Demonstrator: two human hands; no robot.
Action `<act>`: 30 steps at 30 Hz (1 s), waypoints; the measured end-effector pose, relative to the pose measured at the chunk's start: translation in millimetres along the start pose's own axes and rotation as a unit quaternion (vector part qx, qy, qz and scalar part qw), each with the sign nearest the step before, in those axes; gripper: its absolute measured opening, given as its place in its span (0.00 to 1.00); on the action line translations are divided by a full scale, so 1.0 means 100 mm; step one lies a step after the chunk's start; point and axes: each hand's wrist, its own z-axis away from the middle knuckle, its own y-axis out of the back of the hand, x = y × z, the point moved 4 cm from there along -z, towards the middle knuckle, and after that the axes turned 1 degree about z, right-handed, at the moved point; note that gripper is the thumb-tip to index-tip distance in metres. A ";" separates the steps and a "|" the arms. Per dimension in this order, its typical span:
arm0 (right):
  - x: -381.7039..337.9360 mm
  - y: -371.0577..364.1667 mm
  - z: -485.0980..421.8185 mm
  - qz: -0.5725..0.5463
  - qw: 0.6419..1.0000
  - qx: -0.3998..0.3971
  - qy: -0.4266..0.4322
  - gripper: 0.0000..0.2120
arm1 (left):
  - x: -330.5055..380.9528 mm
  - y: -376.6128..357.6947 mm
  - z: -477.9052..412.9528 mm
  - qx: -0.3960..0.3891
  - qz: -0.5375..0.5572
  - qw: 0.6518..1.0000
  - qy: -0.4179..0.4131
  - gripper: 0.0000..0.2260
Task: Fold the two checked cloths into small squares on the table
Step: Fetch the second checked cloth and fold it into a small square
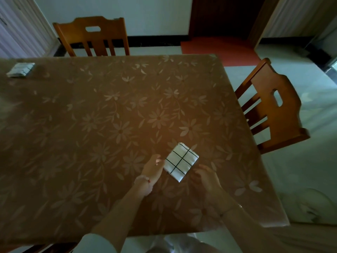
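**Dining surface with two folded checked cloths: items in view**

1. White checked cloth [181, 161]: folded into a small square with black grid lines, set corner-on to the viewer. It lies flat on the near right part of the surface [109, 115], between the two hands.
2. Second checked cloth [21, 69]: a small folded bundle, greyer in the dim light, at the far left edge of the surface, well apart from the first.
3. Left hand [152, 168]: fingers relaxed and loosely bent, tips just beside or touching the cloth's left corner, gripping nothing. A beaded bracelet [144, 179] sits at the wrist.
4. Right hand [207, 177]: in shadow, just beside the cloth's near right edge. Whether its fingers hold the cloth cannot be told. A thin band [229, 209] circles the wrist.
5. Covering: brown cloth with a pale flower-and-leaf pattern over the whole surface.
6. Wooden chair [91, 36]: at the far side, back slatted, with a handle slot.
7. Second wooden chair [273, 110]: at the right side, same make.
8. Red floor strip [217, 46]: before a dark doorway [224, 15].
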 end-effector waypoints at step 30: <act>-1.90 -0.15 1.18 0.032 0.942 -0.030 0.334 0.07 | 1.83 0.36 0.62 -0.001 0.234 0.941 -0.244 0.06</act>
